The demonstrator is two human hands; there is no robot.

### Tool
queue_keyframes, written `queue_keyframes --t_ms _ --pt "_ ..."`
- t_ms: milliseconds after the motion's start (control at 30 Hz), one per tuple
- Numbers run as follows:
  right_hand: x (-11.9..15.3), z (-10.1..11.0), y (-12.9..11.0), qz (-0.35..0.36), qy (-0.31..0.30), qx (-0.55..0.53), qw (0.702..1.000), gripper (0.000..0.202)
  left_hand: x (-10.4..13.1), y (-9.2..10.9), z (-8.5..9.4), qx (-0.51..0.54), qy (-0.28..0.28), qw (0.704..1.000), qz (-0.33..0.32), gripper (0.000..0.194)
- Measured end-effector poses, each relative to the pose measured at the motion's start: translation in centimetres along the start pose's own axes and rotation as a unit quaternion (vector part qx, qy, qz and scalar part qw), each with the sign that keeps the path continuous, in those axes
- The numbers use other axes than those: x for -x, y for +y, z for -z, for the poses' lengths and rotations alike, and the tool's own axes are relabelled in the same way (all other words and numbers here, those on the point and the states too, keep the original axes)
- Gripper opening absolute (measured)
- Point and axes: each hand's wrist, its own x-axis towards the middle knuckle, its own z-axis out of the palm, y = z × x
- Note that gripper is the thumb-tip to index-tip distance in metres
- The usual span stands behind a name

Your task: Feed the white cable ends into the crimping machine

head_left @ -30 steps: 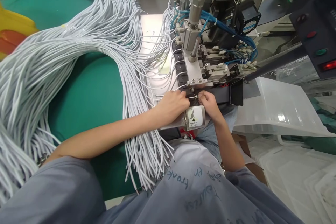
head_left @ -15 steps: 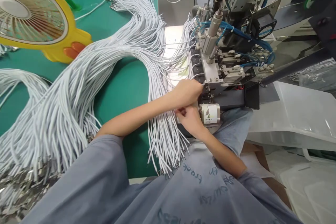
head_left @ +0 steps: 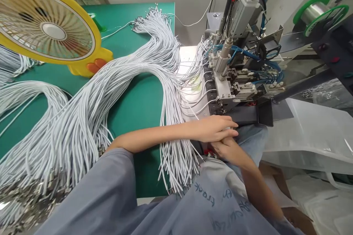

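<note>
My left hand (head_left: 216, 128) reaches across the front of the machine, palm down, its fingers stretched out to the right; its thumb is hidden. Close under it lies my right hand (head_left: 230, 151), its fingers partly covered by the left, so what they hold cannot be made out. The hands cover the labelled cylinder at the machine's front corner. Just beyond them, several white cables (head_left: 197, 99) curve into the black clamp block (head_left: 213, 97) of the machine (head_left: 224, 86). Beneath my left forearm hangs a thick bundle of white cables (head_left: 173, 117).
A yellow fan (head_left: 106, 54) stands at the left on the green mat (head_left: 138, 95). More cables with metal ends (head_left: 52, 183) lie at lower left. A green-rimmed wire spool (head_left: 316, 13) is at upper right, a translucent bin (head_left: 311, 132) at right.
Both hands have moved right and toward my body, off the clamp block's front end. My left hand has gone from closed to stretched out. The view has tilted up slightly.
</note>
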Motion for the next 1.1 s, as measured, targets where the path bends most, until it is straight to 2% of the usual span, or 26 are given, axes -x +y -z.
queue_keyframes --t_ms 67,133,200,267,367,433,600,700,900,1100 --pt "0.5 1.7 -0.2 0.031 0.055 0.000 0.998 0.020 0.0 -0.4 0.0 0.001 0.007 1.000 0.021 0.038" --pt "0.5 3.4 -0.5 0.067 0.141 -0.019 0.988 0.016 -0.1 -1.0 0.0 0.002 0.040 0.999 0.032 0.036" --pt "0.1 4.5 -0.9 0.102 0.233 -0.068 0.965 0.015 -0.4 -1.5 -0.1 0.013 0.077 0.997 0.027 0.030" --pt "-0.4 4.9 -1.1 0.123 0.286 -0.131 0.941 0.018 -0.6 -1.9 0.0 0.033 0.114 0.993 0.014 0.021" --pt "-1.2 4.5 -1.5 0.146 0.284 -0.196 0.927 0.022 -0.8 -2.0 0.1 0.072 0.159 0.985 0.010 0.018" --pt "-1.6 4.0 -1.6 0.166 0.276 -0.203 0.925 0.020 -0.8 -1.8 0.2 0.092 0.172 0.981 0.011 0.018" --pt "-2.1 3.5 -1.7 0.236 0.284 -0.126 0.921 0.009 -0.7 -1.4 0.3 0.133 0.193 0.972 0.002 0.017" --pt "-1.8 3.6 -1.9 0.253 0.293 -0.108 0.916 0.005 -0.8 -1.4 0.1 0.135 0.204 0.970 -0.009 0.016" --pt "-1.1 3.8 -2.7 0.206 0.327 -0.010 0.922 0.014 -0.8 -2.1 0.1 0.030 0.252 0.964 -0.075 0.019" --pt "-1.1 4.7 -2.8 0.161 0.299 0.029 0.940 0.017 -0.5 -2.8 0.1 -0.111 0.236 0.962 -0.080 0.025"
